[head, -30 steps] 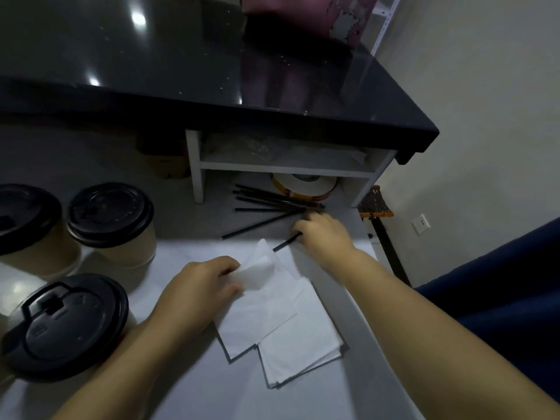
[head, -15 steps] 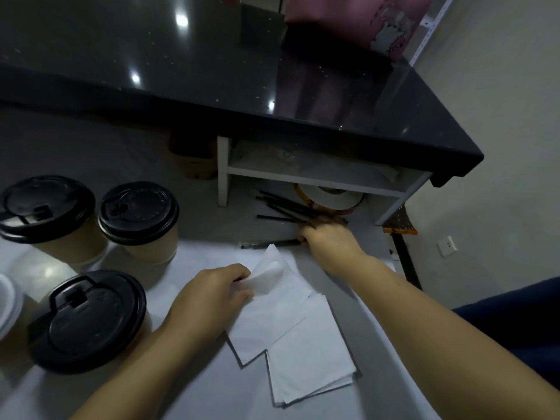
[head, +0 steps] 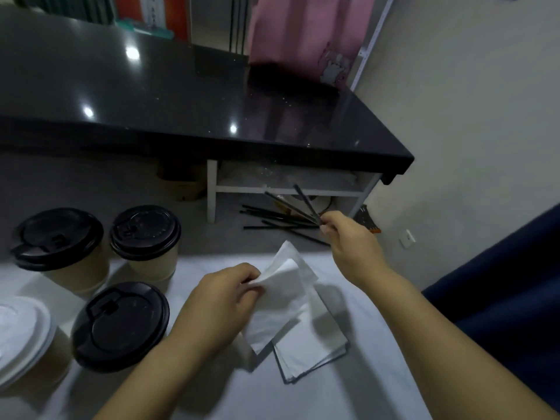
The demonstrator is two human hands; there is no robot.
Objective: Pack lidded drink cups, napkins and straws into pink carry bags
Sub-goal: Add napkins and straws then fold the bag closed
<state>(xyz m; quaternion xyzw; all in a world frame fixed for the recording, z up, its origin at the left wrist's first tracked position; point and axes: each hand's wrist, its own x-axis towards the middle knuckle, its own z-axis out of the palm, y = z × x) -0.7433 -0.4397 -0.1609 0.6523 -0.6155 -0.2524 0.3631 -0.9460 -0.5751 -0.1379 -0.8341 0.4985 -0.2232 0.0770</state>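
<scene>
My left hand (head: 225, 301) pinches the edge of a white napkin (head: 280, 298) and lifts it off the napkin stack (head: 315, 350) on the white counter. My right hand (head: 348, 241) pinches two black straws (head: 298, 203), raised above the loose pile of black straws (head: 272, 221) lying under the white shelf. Three paper cups with black lids stand at the left: one far left (head: 57, 241), one in the middle (head: 145, 234), one nearest (head: 121, 322). A pink carry bag (head: 303, 37) stands on the black countertop at the back.
A raised black countertop (head: 151, 95) overhangs the work surface. A white shelf frame (head: 291, 189) sits below it. White lids (head: 21, 334) lie at the far left edge. A wall and a dark blue seat (head: 500, 298) bound the right side.
My right hand has picked two straws out of the pile and lifted them. My left hand has raised the napkin higher. The camera has tilted up, showing more of the pink bag.
</scene>
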